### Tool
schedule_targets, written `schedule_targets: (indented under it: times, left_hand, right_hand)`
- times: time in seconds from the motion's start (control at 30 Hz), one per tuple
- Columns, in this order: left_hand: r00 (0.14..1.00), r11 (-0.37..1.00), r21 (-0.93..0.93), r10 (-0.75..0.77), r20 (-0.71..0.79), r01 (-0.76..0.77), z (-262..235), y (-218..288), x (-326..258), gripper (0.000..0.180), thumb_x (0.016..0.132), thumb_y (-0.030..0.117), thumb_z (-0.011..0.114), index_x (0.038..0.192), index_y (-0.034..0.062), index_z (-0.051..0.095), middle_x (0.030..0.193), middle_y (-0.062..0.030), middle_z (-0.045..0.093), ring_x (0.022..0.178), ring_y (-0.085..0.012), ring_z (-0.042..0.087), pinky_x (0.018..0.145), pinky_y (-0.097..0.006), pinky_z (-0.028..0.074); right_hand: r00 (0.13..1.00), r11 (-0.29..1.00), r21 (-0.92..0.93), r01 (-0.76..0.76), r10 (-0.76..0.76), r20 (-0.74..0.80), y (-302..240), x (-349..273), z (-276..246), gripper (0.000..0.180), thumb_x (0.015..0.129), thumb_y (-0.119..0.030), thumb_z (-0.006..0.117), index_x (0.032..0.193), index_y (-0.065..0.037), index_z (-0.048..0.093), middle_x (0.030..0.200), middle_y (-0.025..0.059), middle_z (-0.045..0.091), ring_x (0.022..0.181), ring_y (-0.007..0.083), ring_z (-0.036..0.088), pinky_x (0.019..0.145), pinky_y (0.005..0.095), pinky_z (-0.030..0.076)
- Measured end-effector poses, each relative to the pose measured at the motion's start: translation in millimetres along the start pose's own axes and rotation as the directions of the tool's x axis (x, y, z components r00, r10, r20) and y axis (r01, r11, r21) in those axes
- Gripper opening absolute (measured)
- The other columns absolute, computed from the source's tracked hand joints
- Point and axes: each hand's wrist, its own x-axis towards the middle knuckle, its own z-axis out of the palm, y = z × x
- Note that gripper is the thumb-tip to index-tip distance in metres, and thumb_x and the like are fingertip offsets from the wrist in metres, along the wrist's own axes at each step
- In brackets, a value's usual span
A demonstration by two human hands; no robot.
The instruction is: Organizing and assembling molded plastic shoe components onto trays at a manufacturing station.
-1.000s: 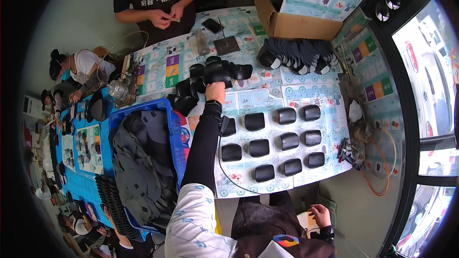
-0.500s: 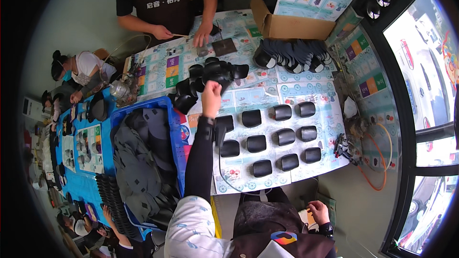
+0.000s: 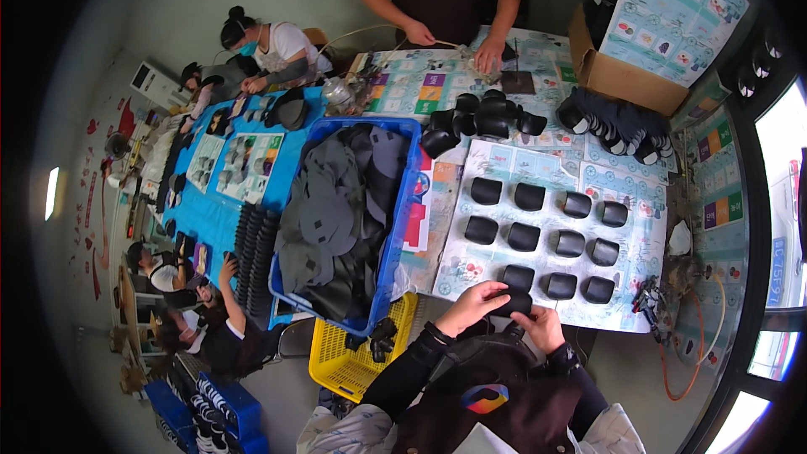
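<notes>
we bring both hands to the near edge of the tabletop (image 3: 538,170): our left hand (image 3: 476,307) is partly curled, thumb and fingers pinching the left side of a curved black piece (image 3: 510,306), while our right hand (image 3: 541,328) grips its lower right corner. just beyond, we see eleven similar pads (image 3: 569,244) in three spaced rows. farther back sit a heap of black pieces (image 3: 492,119) and a row of dark overlapping parts (image 3: 618,128). to our left stands a blue crate (image 3: 408,202) of dark grey sheets (image 3: 328,210), near a yellow basket (image 3: 329,363).
</notes>
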Motion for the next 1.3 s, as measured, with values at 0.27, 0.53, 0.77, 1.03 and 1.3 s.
schedule_targets:
  times: [0.27,0.53,0.77,1.03,1.3]
  left_hand:
    - [0.927,0.882,0.457,0.073,-0.369,0.112,-39.4,-46.1,-39.7,0.038,0.096,0.035,0.072,0.094,-0.0032,0.069,0.080,-0.0193,0.071,0.070,-0.0242,0.068,0.066,-0.042,0.049]
    - [0.840,0.849,0.525,0.241,-0.487,0.061,-155.5,-165.9,4.4,0.034,0.094,0.029,0.074,0.087,-0.0029,0.065,0.073,-0.0190,0.066,0.064,-0.0306,0.062,0.063,-0.043,0.046]
    - [0.877,0.729,0.668,0.215,-0.430,0.150,-113.9,-126.2,81.5,0.030,0.094,0.030,0.072,0.095,-0.0001,0.070,0.093,-0.0240,0.072,0.090,-0.0438,0.069,0.077,-0.051,0.052]
    - [0.898,0.640,0.734,0.157,-0.412,0.226,-131.5,-145.7,106.5,0.032,0.092,0.033,0.074,0.099,0.0015,0.073,0.095,-0.0238,0.073,0.092,-0.0444,0.069,0.080,-0.052,0.054]
    - [0.870,0.527,0.786,0.163,-0.466,0.322,-117.4,-136.9,111.7,0.033,0.093,0.032,0.074,0.101,0.0010,0.073,0.099,-0.0250,0.074,0.097,-0.0451,0.070,0.084,-0.053,0.054]
  right_hand:
    - [0.988,0.972,-0.229,0.050,-0.016,0.151,16.4,-2.5,-25.0,0.042,0.092,-0.034,0.077,0.121,-0.004,0.072,0.105,0.0202,0.075,0.089,0.0287,0.075,0.081,0.0395,0.058]
    - [0.973,0.861,-0.490,-0.136,0.024,-0.228,148.5,-76.8,-155.2,0.025,0.089,-0.026,0.075,0.100,-0.004,0.076,0.082,0.0161,0.073,0.079,0.0344,0.073,0.073,0.0413,0.057]
    - [0.903,0.801,-0.449,-0.395,0.250,-0.350,266.9,-183.5,-179.0,0.024,0.093,-0.025,0.070,0.098,-0.003,0.075,0.086,0.0154,0.076,0.074,0.0266,0.076,0.072,0.0402,0.059]
    - [0.800,0.748,-0.284,-0.600,0.563,-0.209,272.2,-230.5,-135.2,0.031,0.091,-0.032,0.068,0.099,-0.004,0.078,0.084,0.0156,0.077,0.080,0.0292,0.077,0.081,0.0406,0.061]
    - [0.860,0.747,-0.428,-0.509,0.465,-0.211,273.6,-230.6,-138.9,0.033,0.092,-0.034,0.065,0.096,-0.004,0.078,0.082,0.0149,0.076,0.080,0.0311,0.076,0.079,0.0422,0.060]
